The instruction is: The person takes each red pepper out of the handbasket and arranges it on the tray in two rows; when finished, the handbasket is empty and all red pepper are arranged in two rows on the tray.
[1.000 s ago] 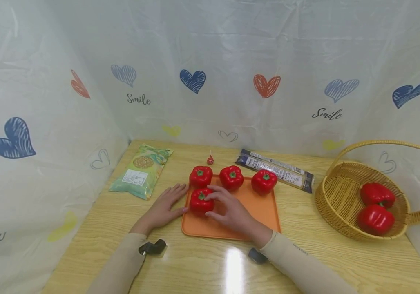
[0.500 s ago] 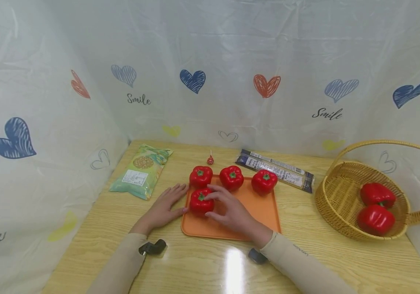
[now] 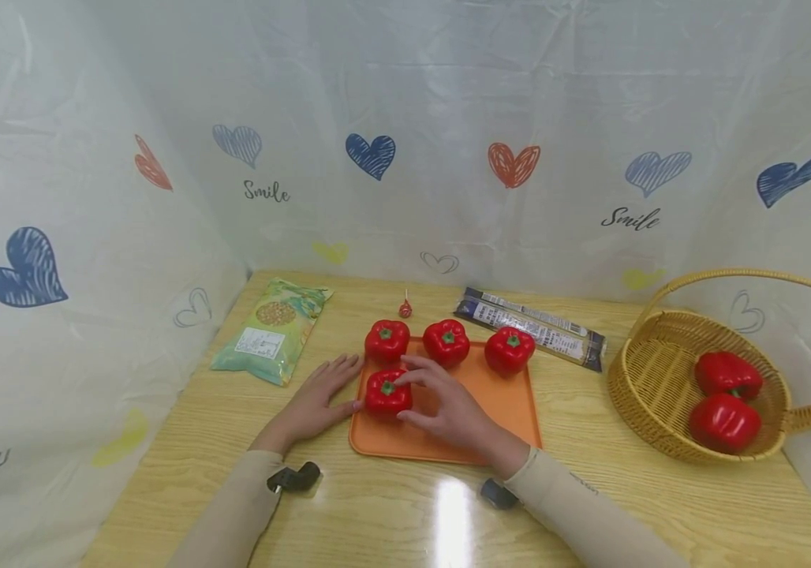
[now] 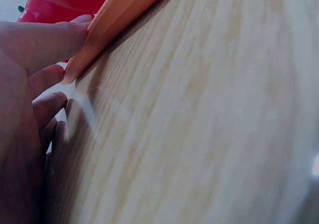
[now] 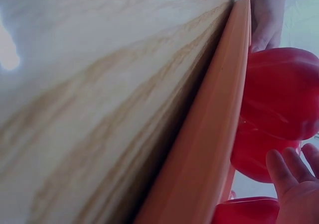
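Observation:
A red bell pepper sits at the left of an orange tray, green stem up. My right hand is at its right side, fingers slightly bent and spread, fingertips overlapping the pepper's edge in the head view. In the right wrist view, the right-hand fingers look loose beside the large near pepper. My left hand lies flat at the tray's left edge, fingers extended; its thumb touches the tray rim. Along the tray's back are three more peppers: left, middle and right.
A wicker basket with a tall handle stands at the right, holding two red peppers. Behind the tray lie a lollipop and two long narrow packets. A green bag lies at the back left.
The pepper by my right hand has shifted very slightly toward me. Both hands stay almost where they were.

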A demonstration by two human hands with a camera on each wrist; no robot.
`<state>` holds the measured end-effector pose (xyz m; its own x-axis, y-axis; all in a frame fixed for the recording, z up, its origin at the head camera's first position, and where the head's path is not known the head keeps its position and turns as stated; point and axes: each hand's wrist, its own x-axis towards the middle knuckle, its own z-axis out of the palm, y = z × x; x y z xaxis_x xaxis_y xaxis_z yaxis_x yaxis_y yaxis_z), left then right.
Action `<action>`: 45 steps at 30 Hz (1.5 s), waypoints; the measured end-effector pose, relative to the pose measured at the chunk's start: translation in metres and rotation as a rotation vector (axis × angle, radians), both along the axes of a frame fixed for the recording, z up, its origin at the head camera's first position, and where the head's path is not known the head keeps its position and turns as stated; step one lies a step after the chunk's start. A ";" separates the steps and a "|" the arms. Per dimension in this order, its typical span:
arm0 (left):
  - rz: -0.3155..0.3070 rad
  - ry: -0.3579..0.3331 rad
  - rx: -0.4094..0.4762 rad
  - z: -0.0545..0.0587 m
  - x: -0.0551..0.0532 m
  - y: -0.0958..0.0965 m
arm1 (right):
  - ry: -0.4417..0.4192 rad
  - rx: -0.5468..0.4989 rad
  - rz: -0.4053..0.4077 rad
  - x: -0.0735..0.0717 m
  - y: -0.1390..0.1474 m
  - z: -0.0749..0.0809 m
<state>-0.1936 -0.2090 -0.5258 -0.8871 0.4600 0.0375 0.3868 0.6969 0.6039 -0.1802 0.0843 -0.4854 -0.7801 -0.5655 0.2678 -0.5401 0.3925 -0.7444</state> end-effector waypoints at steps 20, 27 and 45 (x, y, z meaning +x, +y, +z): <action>0.001 0.000 0.001 0.002 0.001 0.001 | -0.007 -0.032 -0.012 0.000 0.012 0.003; -0.002 0.000 0.012 0.003 0.001 0.001 | 0.007 -0.062 -0.013 0.000 0.022 0.004; -0.003 0.007 0.011 0.001 0.001 0.000 | 0.022 -0.029 -0.122 0.005 0.063 0.008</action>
